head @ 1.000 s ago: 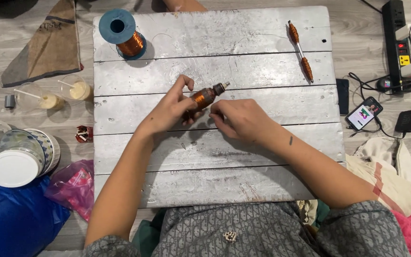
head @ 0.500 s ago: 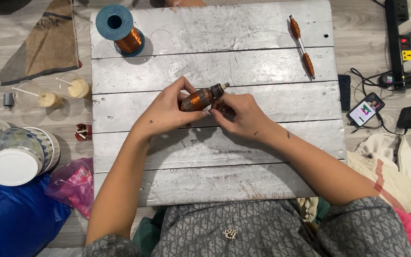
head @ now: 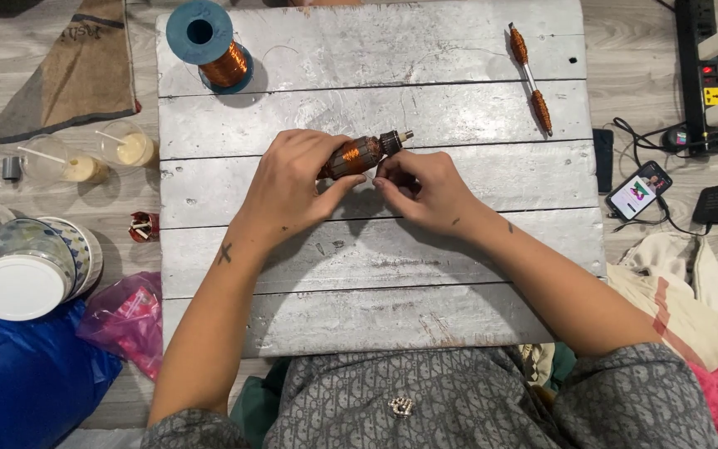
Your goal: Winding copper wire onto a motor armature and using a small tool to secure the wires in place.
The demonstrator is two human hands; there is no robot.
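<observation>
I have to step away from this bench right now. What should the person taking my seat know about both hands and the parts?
Left hand: holds the copper-wound armature above the white plank board.
Right hand: fingertips pinched just under the armature's shaft end, apparently on fine wire, too thin to confirm.
Copper wire spool: upright at the board's far left corner.
Two-coil rod: lying at the far right, untouched.
Done: the armature carries copper windings.
Left: cannot tell how much winding remains.

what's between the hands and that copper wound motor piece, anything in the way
Nothing visible. The left hand already grips the copper-wound armature above the white plank board, and the right hand has its fingertips at the armature's lower side.
</observation>
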